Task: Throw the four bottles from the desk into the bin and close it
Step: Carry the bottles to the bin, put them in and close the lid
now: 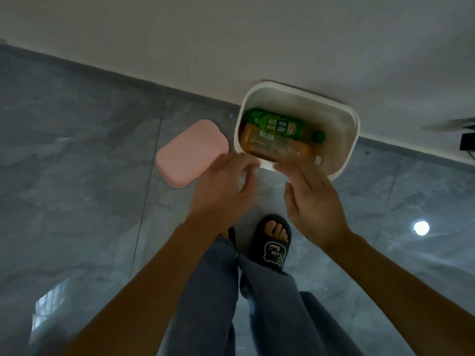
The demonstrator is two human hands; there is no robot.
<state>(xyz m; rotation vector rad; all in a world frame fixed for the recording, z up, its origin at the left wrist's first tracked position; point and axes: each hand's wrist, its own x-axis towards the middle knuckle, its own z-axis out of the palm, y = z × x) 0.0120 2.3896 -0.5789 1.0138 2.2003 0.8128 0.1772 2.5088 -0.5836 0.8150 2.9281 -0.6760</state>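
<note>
Fingers (246,163) of both hands spread, empty, above white bin (344,165), 2 bottles (277,127) inside, pink lid (191,152) on floor beside

Orange-brown clear plastic bottle (276,147) partly hidden under green-labelled plastic bottle (280,125) in white rectangular plastic bin (344,160); label print blurred, unreadable. Right hand (314,201) fingertips cover bin's near rim. Left foot hidden behind left hand (221,194).

open white bin (341,119) holds green bottle (277,124), orange bottle (275,146); pink lid (191,152) beside.
</note>
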